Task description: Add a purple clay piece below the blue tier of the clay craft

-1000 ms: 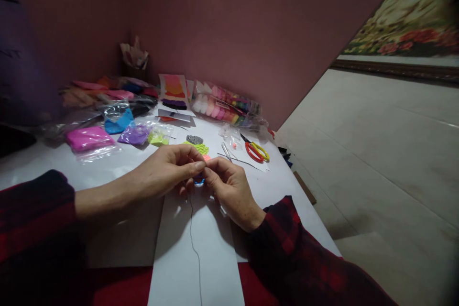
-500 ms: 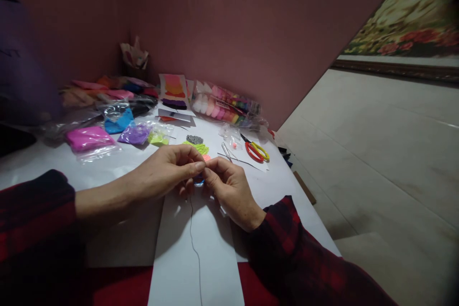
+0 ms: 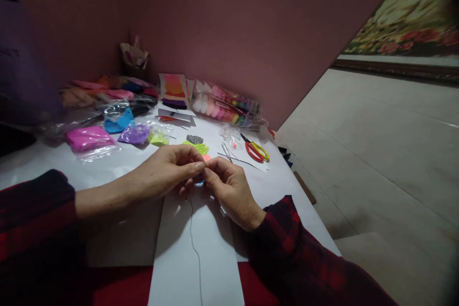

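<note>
My left hand (image 3: 168, 171) and my right hand (image 3: 229, 186) meet fingertip to fingertip over the white table (image 3: 118, 172), both pinched shut on something too small to make out, with a small blue piece (image 3: 198, 181) peeking out just beneath the pinch. A thin dark thread (image 3: 193, 244) hangs from where my fingers join and runs toward six o'clock across a sheet of white paper (image 3: 201, 258). At about one o'clock from my hands lie the scissors (image 3: 256, 150) with red and yellow handles, near the table's far edge. At eleven o'clock sit bags of coloured pieces: a pink bag (image 3: 88, 137), a blue one (image 3: 118, 122) and a purple one (image 3: 134, 134). Toward twelve o'clock, against the wall, is a clear pack of coloured pom-poms (image 3: 224, 105).
</note>
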A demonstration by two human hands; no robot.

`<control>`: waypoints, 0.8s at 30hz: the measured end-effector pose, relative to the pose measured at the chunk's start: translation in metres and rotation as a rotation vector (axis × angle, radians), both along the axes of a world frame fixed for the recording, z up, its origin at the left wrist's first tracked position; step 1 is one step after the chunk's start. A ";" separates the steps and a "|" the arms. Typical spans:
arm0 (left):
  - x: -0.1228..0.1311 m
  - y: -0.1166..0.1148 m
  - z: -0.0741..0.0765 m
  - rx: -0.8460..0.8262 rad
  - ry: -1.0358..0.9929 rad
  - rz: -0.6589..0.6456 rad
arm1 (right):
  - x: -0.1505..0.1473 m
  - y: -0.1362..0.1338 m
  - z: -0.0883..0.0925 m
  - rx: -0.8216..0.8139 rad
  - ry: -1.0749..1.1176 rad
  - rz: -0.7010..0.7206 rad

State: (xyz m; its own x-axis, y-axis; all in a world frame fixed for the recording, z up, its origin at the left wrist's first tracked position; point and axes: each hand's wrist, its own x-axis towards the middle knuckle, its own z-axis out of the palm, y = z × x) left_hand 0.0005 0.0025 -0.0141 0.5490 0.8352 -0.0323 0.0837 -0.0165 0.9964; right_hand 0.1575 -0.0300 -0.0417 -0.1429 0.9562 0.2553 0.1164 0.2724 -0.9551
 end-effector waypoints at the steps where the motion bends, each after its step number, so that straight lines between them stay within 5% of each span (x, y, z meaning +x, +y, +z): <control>1: 0.000 0.000 0.000 -0.002 0.002 0.002 | 0.000 0.000 0.000 0.001 -0.001 0.000; 24: -0.001 0.000 0.000 0.010 0.037 -0.001 | 0.001 0.000 -0.002 0.000 -0.055 0.014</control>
State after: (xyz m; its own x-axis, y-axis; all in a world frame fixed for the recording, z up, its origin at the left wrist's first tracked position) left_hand 0.0000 0.0023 -0.0139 0.5482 0.8351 -0.0445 0.1207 -0.0263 0.9923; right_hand 0.1587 -0.0301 -0.0438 -0.1697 0.9541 0.2467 0.1645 0.2743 -0.9475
